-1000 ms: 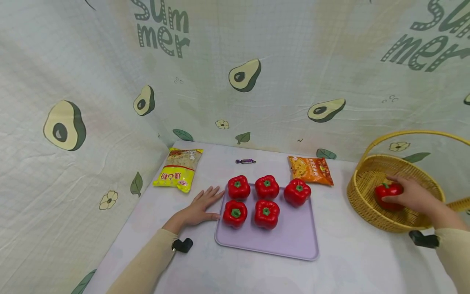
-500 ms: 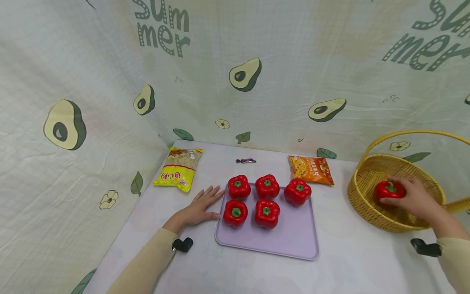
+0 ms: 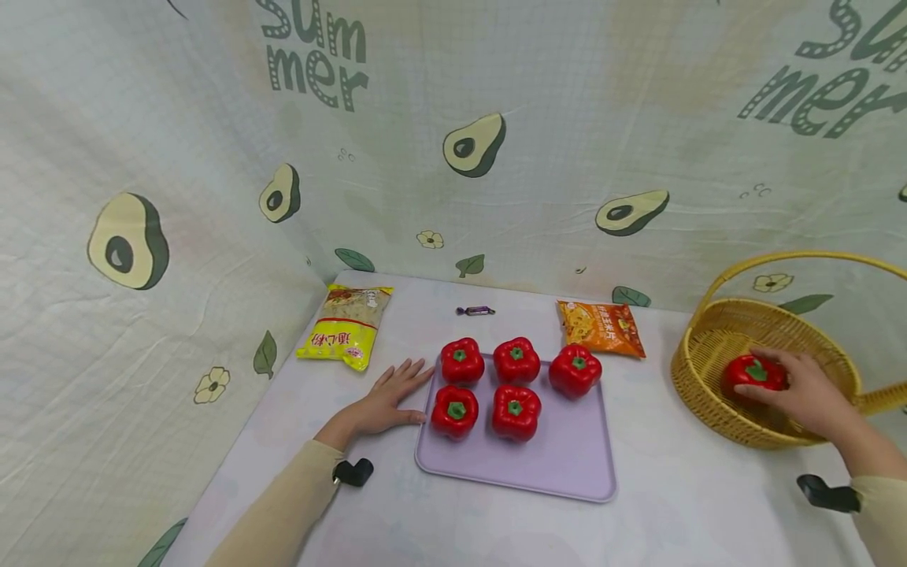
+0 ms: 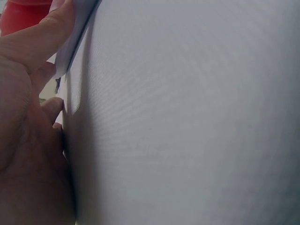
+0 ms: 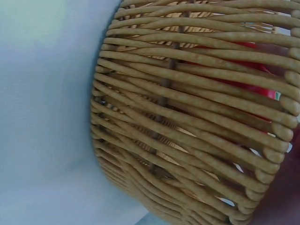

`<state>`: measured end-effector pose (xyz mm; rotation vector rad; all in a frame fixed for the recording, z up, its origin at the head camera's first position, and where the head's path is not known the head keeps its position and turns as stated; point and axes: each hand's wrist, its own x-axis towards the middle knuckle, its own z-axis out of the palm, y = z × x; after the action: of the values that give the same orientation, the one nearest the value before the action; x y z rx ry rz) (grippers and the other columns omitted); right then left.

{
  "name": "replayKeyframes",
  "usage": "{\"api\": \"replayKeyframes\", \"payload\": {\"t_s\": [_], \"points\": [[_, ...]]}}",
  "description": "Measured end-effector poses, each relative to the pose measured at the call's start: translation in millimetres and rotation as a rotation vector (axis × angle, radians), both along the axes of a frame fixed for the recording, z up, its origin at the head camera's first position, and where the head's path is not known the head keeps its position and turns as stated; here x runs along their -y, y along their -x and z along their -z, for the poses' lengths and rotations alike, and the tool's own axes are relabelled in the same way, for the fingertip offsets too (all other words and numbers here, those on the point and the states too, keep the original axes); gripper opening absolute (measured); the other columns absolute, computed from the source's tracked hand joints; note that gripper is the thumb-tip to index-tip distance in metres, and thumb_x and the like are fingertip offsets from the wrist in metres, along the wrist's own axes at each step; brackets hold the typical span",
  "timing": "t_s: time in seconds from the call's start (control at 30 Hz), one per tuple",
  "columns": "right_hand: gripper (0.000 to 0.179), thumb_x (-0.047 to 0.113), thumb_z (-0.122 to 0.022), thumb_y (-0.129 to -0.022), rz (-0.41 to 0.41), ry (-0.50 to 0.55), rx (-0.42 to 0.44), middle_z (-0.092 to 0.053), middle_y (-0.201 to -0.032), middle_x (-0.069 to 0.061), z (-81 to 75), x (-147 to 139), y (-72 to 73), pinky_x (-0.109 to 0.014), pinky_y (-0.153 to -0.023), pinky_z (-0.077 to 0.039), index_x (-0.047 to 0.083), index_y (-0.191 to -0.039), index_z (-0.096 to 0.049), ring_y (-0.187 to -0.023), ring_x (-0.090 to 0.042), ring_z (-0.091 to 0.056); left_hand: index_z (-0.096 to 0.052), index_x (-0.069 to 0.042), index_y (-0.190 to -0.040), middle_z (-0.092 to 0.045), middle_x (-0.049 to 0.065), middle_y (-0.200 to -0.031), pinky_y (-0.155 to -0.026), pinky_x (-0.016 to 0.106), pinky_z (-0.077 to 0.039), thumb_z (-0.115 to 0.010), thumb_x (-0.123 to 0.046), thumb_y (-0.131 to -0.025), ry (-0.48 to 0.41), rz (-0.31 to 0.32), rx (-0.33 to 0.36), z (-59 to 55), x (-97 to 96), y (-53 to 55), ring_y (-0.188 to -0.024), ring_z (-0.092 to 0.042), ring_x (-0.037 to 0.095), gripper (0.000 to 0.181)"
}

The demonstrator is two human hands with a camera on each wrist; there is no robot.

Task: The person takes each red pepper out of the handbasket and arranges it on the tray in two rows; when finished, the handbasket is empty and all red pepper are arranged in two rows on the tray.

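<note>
My right hand point(image 3: 811, 387) reaches into the wicker basket point(image 3: 697, 392) on the right and holds a red bell pepper point(image 3: 751, 378), thumb on its near side and fingers over the far side. In the right wrist view, the basket wall point(image 5: 164, 103) hides most of that hand; red shows through the weave. My left hand point(image 3: 386, 399) lies flat on the table, fingers spread, at the left edge of the lilac tray point(image 3: 567, 465). Several red bell peppers point(image 3: 515, 412) stand stem up in two rows on this tray. The left wrist view shows the left thumb point(image 4: 44, 40) against the tray's rim.
A yellow bag of pasta point(image 3: 346, 324) lies at the back left. Behind the tray is a small purple wrapped candy point(image 3: 475, 311). An orange snack bag point(image 3: 602, 328) lies between tray and basket, towards the patterned cloth wall point(image 3: 538, 228). The basket's tall handle point(image 3: 808, 255) arches over it.
The pepper in the basket has tilted, its stem now turned more to the right, and my right hand has shifted slightly right and down with it. My left hand has stayed in place.
</note>
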<state>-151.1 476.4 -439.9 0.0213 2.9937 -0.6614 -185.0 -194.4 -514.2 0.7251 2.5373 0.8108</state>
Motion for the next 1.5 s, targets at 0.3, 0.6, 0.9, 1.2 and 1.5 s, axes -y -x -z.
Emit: {"api": "replayKeyframes", "payload": {"t_s": [0.3,0.6,0.9,1.2,1.5], "points": [[0.088,0.045,-0.068,-0.097,0.047,0.021,-0.016,-0.033,-0.133,-0.048,2.3,4,-3.6,-0.079,-0.086,-0.039,-0.018,-0.146,-0.030,-0.115,-0.065,-0.034,-0.022,-0.029,-0.164,-0.008,0.002,-0.172,-0.125,0.053,0.006,-0.069,-0.049,-0.093,-0.014,0.013,-0.013,2.6,1.5,1.3,-0.157,0.005,0.027,0.088],[0.093,0.052,-0.065,-0.097,0.090,0.020,0.024,-0.032,-0.135,-0.050,3.0,4,-6.1,-0.079,-0.085,-0.040,-0.013,-0.151,-0.026,-0.114,-0.067,-0.036,-0.022,-0.029,-0.164,-0.008,0.002,-0.172,-0.124,0.053,0.006,-0.069,-0.049,-0.093,-0.018,0.013,-0.014,1.9,1.5,0.6,-0.157,0.005,0.027,0.087],[0.086,0.050,-0.067,-0.096,0.067,0.008,-0.051,-0.036,-0.135,-0.048,8.7,8,-5.4,-0.079,-0.086,-0.037,-0.010,-0.149,-0.035,-0.116,-0.065,-0.036,-0.021,-0.031,-0.164,-0.007,0.000,-0.172,-0.124,0.053,0.006,-0.069,-0.049,-0.093,-0.016,0.003,-0.007,2.0,1.3,0.0,-0.157,0.005,0.026,0.087],[0.085,0.051,-0.068,-0.095,0.088,-0.016,-0.090,-0.037,-0.134,-0.047,11.8,9,-5.3,-0.080,-0.088,-0.036,-0.009,-0.147,-0.039,-0.117,-0.065,-0.034,-0.021,-0.031,-0.164,-0.007,0.001,-0.172,-0.124,0.053,0.006,-0.070,-0.048,-0.093,-0.015,0.002,-0.003,1.0,1.3,-0.1,-0.157,0.005,0.026,0.087],[0.083,0.049,-0.069,-0.095,0.124,-0.014,-0.132,-0.038,-0.133,-0.047,13.8,8,-6.1,-0.079,-0.088,-0.036,-0.011,-0.145,-0.041,-0.118,-0.063,-0.034,-0.021,-0.031,-0.164,-0.007,0.001,-0.172,-0.124,0.053,0.006,-0.069,-0.048,-0.093,-0.013,0.003,0.000,0.2,0.9,-0.1,-0.157,0.006,0.026,0.087]]}}
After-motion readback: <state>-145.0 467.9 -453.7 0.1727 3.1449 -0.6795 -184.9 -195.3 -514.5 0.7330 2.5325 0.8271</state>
